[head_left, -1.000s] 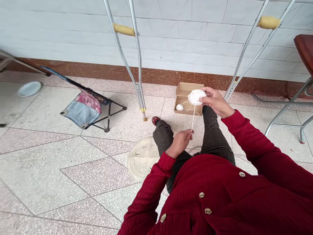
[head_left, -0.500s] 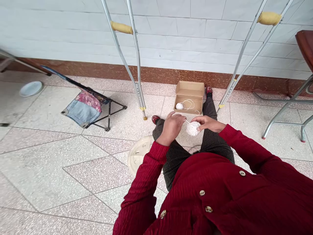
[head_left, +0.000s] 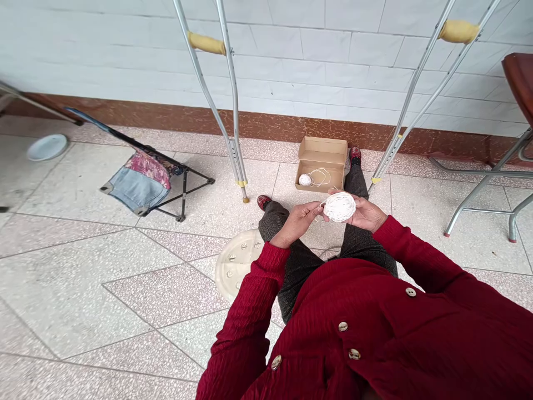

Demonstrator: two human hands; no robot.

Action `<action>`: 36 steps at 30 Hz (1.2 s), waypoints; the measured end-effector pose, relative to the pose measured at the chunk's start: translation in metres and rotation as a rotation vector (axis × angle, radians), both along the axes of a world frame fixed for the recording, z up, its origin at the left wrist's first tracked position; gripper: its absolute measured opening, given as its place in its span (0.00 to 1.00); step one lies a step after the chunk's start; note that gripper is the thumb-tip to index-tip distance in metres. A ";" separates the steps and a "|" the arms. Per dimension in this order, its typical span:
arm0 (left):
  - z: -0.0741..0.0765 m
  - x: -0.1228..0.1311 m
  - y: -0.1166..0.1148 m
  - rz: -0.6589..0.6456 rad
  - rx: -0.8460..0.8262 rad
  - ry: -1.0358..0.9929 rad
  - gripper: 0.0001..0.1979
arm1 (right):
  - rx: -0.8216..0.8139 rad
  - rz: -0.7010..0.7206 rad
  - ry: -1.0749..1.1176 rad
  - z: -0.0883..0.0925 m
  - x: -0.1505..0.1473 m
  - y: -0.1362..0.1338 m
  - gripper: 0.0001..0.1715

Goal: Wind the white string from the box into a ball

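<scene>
A ball of white yarn is held between my two hands, above my lap. My right hand grips it from the right, with fingers behind it. At its left edge, my left hand pinches the white strand, fingertips close against the ball. Beyond them an open cardboard box stands on the floor, with a smaller white yarn ball and loose loops of strand inside.
Two metal crutches lean at the wall. A folding stool and a white plate are at left. A round cream stool is beside my left leg, a metal-legged chair at right.
The held yarn ball has turned to show its broad side and moved slightly right and up. My left hand has lowered and come right up to the ball.
</scene>
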State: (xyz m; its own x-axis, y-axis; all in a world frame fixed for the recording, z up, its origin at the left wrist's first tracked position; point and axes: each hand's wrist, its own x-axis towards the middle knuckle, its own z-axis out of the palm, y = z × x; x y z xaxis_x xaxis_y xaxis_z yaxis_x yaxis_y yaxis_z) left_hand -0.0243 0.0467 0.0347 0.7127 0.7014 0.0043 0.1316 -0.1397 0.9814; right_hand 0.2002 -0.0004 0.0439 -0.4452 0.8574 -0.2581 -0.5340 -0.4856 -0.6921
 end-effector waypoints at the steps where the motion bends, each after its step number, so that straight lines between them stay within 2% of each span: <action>1: 0.002 -0.001 0.000 -0.025 -0.005 -0.007 0.25 | -0.019 -0.013 0.015 0.001 -0.001 -0.001 0.33; 3: 0.005 -0.004 0.000 -0.044 -0.003 0.004 0.26 | -0.045 -0.040 0.043 0.002 -0.002 -0.001 0.31; 6: 0.003 -0.009 0.001 0.009 0.022 0.039 0.26 | -0.045 -0.084 0.086 0.003 0.002 -0.002 0.30; 14: -0.022 -0.025 -0.005 0.018 0.036 0.109 0.27 | 0.046 -0.211 0.125 0.027 0.026 0.005 0.30; 18: -0.025 -0.029 0.004 0.063 0.105 0.151 0.24 | 0.056 -0.249 0.118 0.038 0.029 0.012 0.30; 21: -0.019 -0.024 0.012 0.223 0.268 0.266 0.15 | 0.043 -0.216 0.125 0.039 0.021 0.012 0.28; 23: -0.011 -0.014 0.012 0.318 0.351 0.249 0.19 | 0.036 -0.183 0.132 0.036 0.013 0.010 0.27; 25: 0.000 -0.002 0.008 0.340 0.372 0.140 0.23 | 0.016 -0.151 0.145 0.031 0.005 0.007 0.26; 28: 0.015 0.017 0.001 0.296 0.279 -0.016 0.25 | -0.029 -0.137 0.168 0.025 -0.002 0.006 0.27; 30: 0.019 0.027 0.000 0.272 0.199 -0.069 0.24 | -0.039 -0.146 0.172 0.022 -0.003 0.007 0.28; 36: 0.016 0.030 0.004 0.238 0.006 -0.139 0.20 | -0.058 -0.116 0.140 0.021 0.004 0.008 0.27</action>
State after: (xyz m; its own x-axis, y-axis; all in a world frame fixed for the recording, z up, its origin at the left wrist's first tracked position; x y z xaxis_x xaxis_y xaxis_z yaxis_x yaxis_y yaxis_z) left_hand 0.0058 0.0511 0.0508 0.5204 0.8486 0.0949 0.0255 -0.1265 0.9916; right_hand 0.2038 0.0077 0.0650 -0.3792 0.8906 -0.2510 -0.6782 -0.4520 -0.5794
